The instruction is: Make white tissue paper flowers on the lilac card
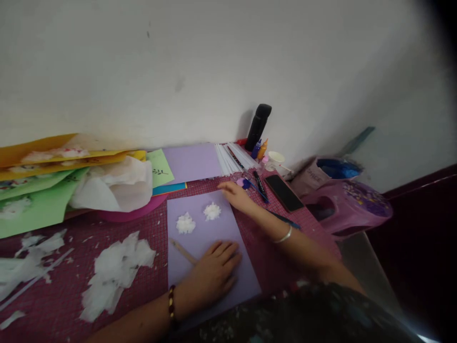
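Observation:
A sheet of light purple paper (200,209) lies on the table, with two white fluffy tufts (185,223) on its upper half. My left hand (216,269) rests flat on the paper's lower part, fingers stretched out. A pale, slim stick-like thing (183,251) lies on the sheet, its near end meeting or passing under my left hand; I cannot tell which. My right hand (235,195) is at the paper's top right corner, fingers slightly bent, nothing visible in them. Close by it are a paint brush (257,191) and a small pink and blue paint blob (244,183).
Torn white tissue (116,271) lies to the left, below stacked green and yellow sheets (46,205). A phone (283,192), black marker (259,181), paint bottles (262,149) and black flask (257,127) stand or lie right. A pink stool (342,207) is beside the table.

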Tool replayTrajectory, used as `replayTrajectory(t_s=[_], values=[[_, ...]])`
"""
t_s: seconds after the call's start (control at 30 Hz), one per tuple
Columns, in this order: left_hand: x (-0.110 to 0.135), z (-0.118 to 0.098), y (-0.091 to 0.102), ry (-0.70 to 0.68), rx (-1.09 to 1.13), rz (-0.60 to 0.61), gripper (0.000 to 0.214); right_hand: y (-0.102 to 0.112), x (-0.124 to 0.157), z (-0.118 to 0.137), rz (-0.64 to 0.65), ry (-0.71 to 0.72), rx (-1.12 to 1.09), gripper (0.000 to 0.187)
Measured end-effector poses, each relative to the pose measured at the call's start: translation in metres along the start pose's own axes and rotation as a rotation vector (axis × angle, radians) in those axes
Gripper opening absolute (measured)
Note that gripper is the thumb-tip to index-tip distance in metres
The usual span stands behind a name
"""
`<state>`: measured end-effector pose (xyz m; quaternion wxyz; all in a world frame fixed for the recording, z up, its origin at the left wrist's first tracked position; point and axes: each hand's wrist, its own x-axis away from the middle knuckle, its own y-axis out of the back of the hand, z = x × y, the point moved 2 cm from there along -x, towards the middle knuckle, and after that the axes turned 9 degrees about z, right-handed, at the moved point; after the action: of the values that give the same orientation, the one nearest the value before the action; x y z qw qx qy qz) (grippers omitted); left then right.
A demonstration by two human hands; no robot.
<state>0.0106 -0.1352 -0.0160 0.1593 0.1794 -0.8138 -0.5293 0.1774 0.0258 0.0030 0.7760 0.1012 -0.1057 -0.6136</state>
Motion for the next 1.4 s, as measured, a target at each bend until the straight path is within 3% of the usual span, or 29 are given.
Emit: replayTrajectory(t_s=[0.03,0.07,0.2,0.37,0.53,0.63,0.73,0.77,0.93,1.1,1.4], values=[[0.0,0.0,0.001,-0.002,0.006,0.005,0.049,-0.004,-0.014,0.002,-0.028,-0.104,-0.273,0.014],[0.0,0.001,0.001,-0.004,0.01,0.007,0.049,-0.008,-0.027,0.004,-0.028,-0.148,-0.376,0.012],[0.001,0.0,0.005,-0.008,0.023,0.012,0.048,-0.016,-0.068,0.016,-0.036,-0.198,-0.562,0.004],[0.001,0.001,0.008,-0.022,0.044,0.013,0.047,0.002,-0.094,0.052,-0.027,-0.08,-0.685,0.006],[0.001,0.002,0.007,-0.02,0.042,0.025,0.047,0.012,-0.114,0.088,0.1,0.073,-0.659,0.015],[0.001,0.002,0.006,-0.032,0.033,0.011,0.047,0.004,-0.122,0.082,0.107,0.205,-0.443,0.023],[0.001,0.001,0.008,-0.037,0.019,-0.006,0.045,-0.014,-0.13,0.06,0.037,0.202,0.199,0.027],[0.001,0.001,0.009,-0.036,0.016,-0.014,0.045,-0.021,-0.133,0.052,0.034,0.185,0.293,0.026],[0.001,-0.001,0.012,-0.056,-0.001,-0.033,0.045,-0.046,-0.151,0.038,0.017,0.195,0.585,0.029],[-0.001,0.0,0.01,-0.095,-0.007,-0.063,0.04,-0.048,-0.177,0.05,-0.019,0.173,0.769,0.041],[-0.001,0.002,0.007,-0.15,0.013,-0.179,0.031,-0.047,-0.21,0.034,0.277,0.04,1.207,0.051]])
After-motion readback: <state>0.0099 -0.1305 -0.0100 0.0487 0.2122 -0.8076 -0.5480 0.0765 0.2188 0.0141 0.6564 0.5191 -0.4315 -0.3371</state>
